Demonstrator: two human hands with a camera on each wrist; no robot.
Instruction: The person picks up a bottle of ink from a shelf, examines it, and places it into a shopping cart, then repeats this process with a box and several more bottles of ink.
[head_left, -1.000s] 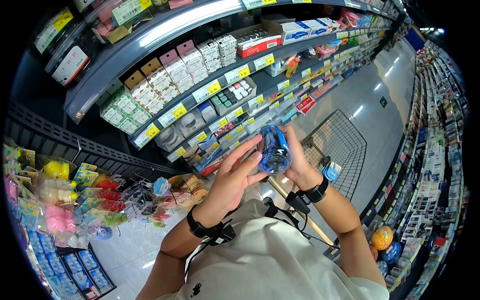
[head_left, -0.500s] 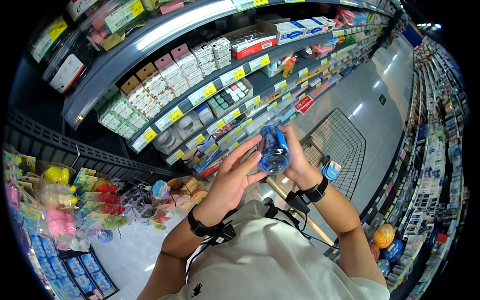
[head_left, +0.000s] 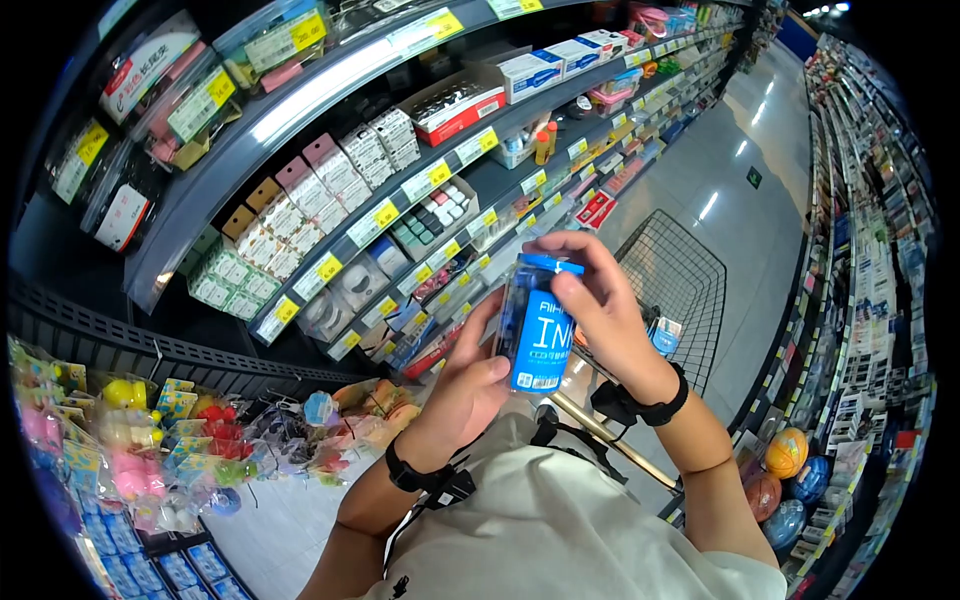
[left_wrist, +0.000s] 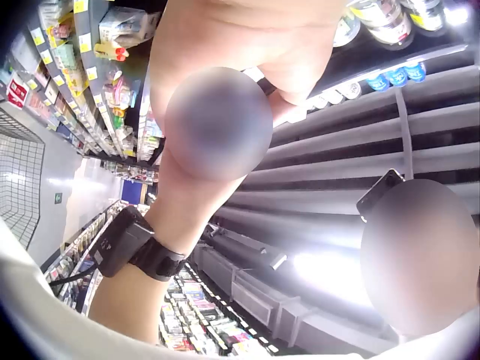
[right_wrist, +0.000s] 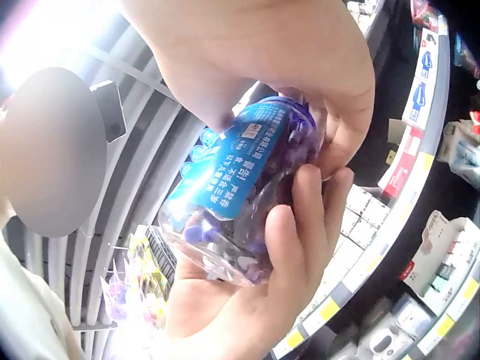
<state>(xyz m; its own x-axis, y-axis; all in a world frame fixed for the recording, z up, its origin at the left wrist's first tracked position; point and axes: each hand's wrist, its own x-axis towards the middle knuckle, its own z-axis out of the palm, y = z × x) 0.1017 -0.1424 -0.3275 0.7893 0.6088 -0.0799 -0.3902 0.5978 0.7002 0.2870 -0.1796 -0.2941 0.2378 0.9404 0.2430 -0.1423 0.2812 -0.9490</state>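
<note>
A clear plastic jar [head_left: 540, 340] with a blue lid and a blue label reading "INK" is held up in front of the chest. My right hand [head_left: 608, 312] grips it around the lid end, thumb near the top of the label. Lower down, my left hand [head_left: 465, 395] holds the jar's side, its thumb by the label's lower left edge. Small dark-blue pieces show through the clear wall of the jar [right_wrist: 225, 232] in the right wrist view. There the left hand [right_wrist: 255, 307] cups the base end. A blurred patch hides part of the left wrist view.
A wire shopping cart [head_left: 690, 275] stands beyond the right hand, with a blue-labelled item [head_left: 665, 335] in it. Stocked shelves [head_left: 400, 200] run along the left. Bagged toys [head_left: 130, 440] hang at lower left; several balls [head_left: 787, 453] sit at lower right.
The jar has turned from base toward the head camera to lid up, label facing the camera. My right hand has shifted up over the lid end. The head view has swung slightly.
</note>
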